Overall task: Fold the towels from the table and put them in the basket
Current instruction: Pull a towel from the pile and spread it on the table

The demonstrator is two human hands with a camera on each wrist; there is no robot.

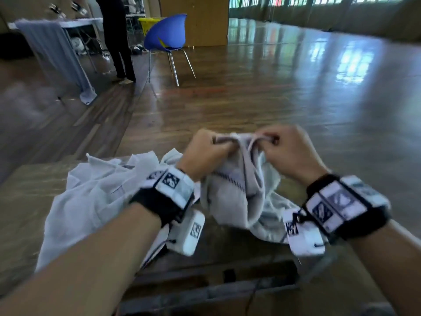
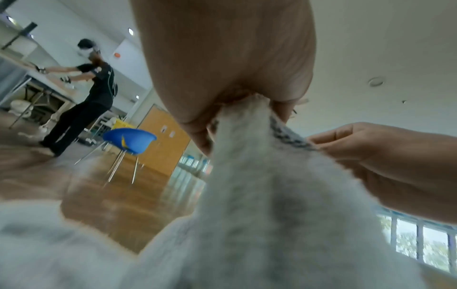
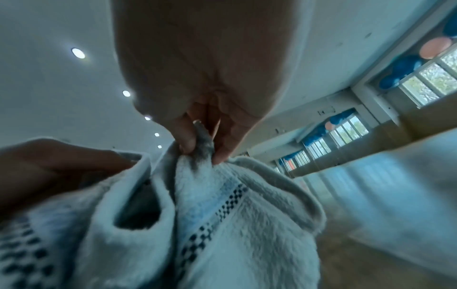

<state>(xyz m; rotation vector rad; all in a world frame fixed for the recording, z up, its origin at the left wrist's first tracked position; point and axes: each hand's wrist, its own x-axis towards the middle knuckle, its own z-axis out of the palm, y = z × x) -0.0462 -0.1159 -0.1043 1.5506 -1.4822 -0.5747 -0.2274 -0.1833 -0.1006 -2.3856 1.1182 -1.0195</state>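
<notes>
Both hands pinch the towel (image 1: pixel 230 197) edge: left hand (image 1: pixel 205 153) at nine o'clock, right hand (image 1: pixel 289 153) at three; spread corners apart, keep it taut.

towel (image 1: pixel 230 197) | pale grey, dark checked stripe; bunched, hanging from top edge | more towels (image 1: pixel 91 197) | crumpled on surface

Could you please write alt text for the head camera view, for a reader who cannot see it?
Two hands, left hand and right hand, pinch the top edge of a pale towel lifted above a wooden table. More crumpled white cloth lies on the table to the left; a blue chair stands beyond.
</notes>
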